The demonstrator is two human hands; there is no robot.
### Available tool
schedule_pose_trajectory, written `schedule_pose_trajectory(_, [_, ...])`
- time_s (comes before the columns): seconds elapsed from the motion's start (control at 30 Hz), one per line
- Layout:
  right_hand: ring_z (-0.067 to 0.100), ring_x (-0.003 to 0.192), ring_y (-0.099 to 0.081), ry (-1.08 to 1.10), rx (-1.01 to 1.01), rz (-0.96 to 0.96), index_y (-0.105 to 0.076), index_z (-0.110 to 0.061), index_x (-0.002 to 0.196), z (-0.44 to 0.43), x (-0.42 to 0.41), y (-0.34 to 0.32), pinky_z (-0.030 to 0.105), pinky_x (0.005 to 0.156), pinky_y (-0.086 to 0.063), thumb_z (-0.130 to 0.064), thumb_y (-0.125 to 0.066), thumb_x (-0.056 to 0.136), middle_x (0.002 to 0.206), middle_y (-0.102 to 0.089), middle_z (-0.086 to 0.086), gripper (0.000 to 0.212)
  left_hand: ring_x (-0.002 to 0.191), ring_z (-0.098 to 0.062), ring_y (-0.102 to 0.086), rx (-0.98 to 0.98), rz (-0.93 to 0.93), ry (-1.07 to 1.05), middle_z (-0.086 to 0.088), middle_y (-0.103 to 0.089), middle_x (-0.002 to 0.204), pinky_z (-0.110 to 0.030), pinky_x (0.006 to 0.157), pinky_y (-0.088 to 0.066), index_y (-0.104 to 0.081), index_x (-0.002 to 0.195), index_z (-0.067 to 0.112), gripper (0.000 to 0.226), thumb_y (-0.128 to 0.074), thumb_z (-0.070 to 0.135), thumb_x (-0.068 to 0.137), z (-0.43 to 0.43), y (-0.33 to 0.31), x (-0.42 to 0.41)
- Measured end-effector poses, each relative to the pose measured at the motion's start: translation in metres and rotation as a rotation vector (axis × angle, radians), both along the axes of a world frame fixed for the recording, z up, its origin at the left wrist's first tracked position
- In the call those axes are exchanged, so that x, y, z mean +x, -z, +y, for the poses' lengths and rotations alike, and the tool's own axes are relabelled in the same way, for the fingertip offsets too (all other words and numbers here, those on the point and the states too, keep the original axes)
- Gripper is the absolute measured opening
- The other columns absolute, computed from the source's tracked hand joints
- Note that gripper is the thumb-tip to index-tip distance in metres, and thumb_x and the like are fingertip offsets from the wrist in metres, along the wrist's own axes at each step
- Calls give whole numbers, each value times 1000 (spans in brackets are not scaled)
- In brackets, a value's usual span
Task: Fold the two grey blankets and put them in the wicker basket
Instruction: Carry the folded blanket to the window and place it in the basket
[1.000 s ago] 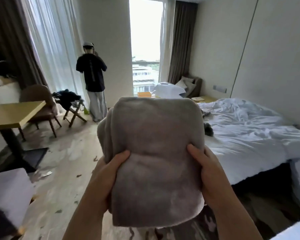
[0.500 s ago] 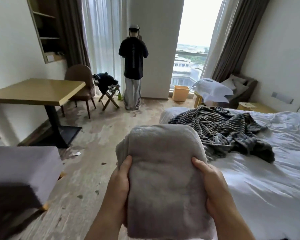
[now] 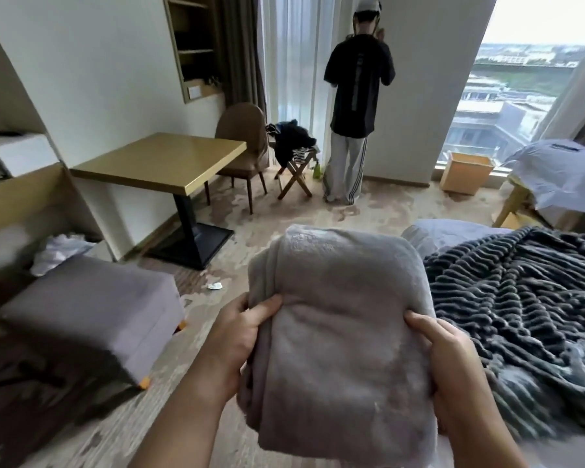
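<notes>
Holds a folded grey blanket [image 3: 341,332] in mid-air at 6 o'clock, above the patterned beige carpet [image 3: 318,211]. Clasps its left edge with the left hand [image 3: 237,336], fingers curled round the folds, and its right edge with the right hand [image 3: 453,366], thumb laid across the top. Has a second, ribbed dark grey blanket [image 3: 527,298] lying rumpled on the bed [image 3: 453,231] at 3 o'clock. Stands beside a grey ottoman [image 3: 92,309] at 9 o'clock. Faces a wooden table [image 3: 163,160] at 11 o'clock, with a brown chair [image 3: 247,143] behind it and a folding stool [image 3: 294,170] heaped with dark clothes. Looks towards a person [image 3: 355,96] at 12 o'clock, back turned, by the sheer curtains. Takes in a tan box [image 3: 466,172] at 1 o'clock under the window [image 3: 520,79], possibly wicker, though too far off to tell.
</notes>
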State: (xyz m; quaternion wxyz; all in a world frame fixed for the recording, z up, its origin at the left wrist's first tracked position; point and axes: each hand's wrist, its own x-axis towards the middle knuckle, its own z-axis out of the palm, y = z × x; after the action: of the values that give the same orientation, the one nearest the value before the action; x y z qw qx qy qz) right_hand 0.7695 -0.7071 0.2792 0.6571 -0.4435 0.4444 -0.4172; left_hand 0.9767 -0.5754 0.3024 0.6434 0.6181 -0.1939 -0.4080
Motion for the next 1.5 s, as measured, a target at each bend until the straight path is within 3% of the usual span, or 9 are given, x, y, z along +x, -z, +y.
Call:
schedule_pose_trajectory(0.3, [22, 55, -62, 71, -7, 208, -68, 3, 76, -201, 43, 19, 24, 48, -48, -6, -61, 76, 66, -68, 16, 11, 85, -25, -73, 99, 55, 159, -12, -75, 91, -36, 81, -54, -71, 101, 7, 20, -65, 13, 83, -235, 26, 77])
schedule_pose_trajectory(0.43, [12, 45, -57, 220, -36, 282, -68, -7, 63, -295, 48, 11, 17, 39, -39, -5, -62, 76, 56, -65, 5, 14, 64, -21, -72, 100, 72, 251, -14, -75, 77, -25, 51, -53, -70, 95, 8, 13, -62, 11, 84, -379, 28, 90])
schedule_pose_trajectory(0.53, [16, 54, -61, 378, -44, 310, -67, -2, 72, -351, 34, 7, 24, 48, -45, -8, -63, 77, 63, -69, 7, 9, 56, -17, -70, 82, 70, 363, -10, -73, 68, -20, 44, -51, -69, 89, 9, 8, -62, 12, 86, -477, 24, 75])
schedule_pose_trajectory(0.63, [23, 67, -69, 484, 5, 295, -70, -3, 82, -399, 15, 9, 31, 60, -50, -9, -63, 78, 78, -74, 13, 10, 55, -12, -68, 85, 7, 464, -7, -73, 67, -21, 46, -52, -68, 83, 9, 10, -61, 15, 88, -555, 32, 53])
schedule_pose_trajectory(0.8, [15, 54, -68, 594, 51, 190, -70, -3, 84, -503, 0, 24, 16, 42, -45, -4, -61, 81, 70, -74, 9, 10, 70, -22, -68, 131, -104, 590, -12, -74, 74, -30, 63, -52, -69, 80, 9, 14, -61, 16, 88, -678, 54, 35])
schedule_pose_trajectory(0.93, [10, 40, -58, 575, 71, 153, -67, -7, 73, -621, 11, 38, 12, 38, -38, -6, -60, 82, 52, -65, 2, 12, 76, -28, -68, 171, -185, 542, -13, -73, 75, -37, 70, -51, -69, 77, 9, 16, -61, 19, 87, -783, 60, 42])
schedule_pose_trajectory(1.2, [25, 58, -66, 292, 136, 163, -73, -14, 69, -837, 102, 34, 33, 57, -52, -20, -61, 60, 68, -71, 13, 16, 83, -23, -70, 215, -221, 261, -7, -75, 83, -34, 72, -53, -68, 91, 11, 12, -60, 20, 89, -925, 50, 130])
schedule_pose_trajectory(1.33, [13, 41, -57, 214, 194, 151, -65, -13, 62, -922, 151, 50, 15, 38, -40, -9, -62, 73, 51, -61, 2, 12, 84, -25, -69, 224, -173, 167, -11, -74, 87, -38, 78, -53, -69, 89, 11, 9, -61, 16, 88, -994, 55, 174])
schedule_pose_trajectory(1.5, [11, 34, -49, 251, 232, 204, -56, -12, 63, -1037, 200, 75, 13, 34, -32, -5, -59, 77, 44, -53, -1, 16, 68, -13, -67, 229, -165, 196, 1, -74, 69, -25, 57, -50, -67, 84, 11, 10, -59, 15, 90, -1109, 82, 218])
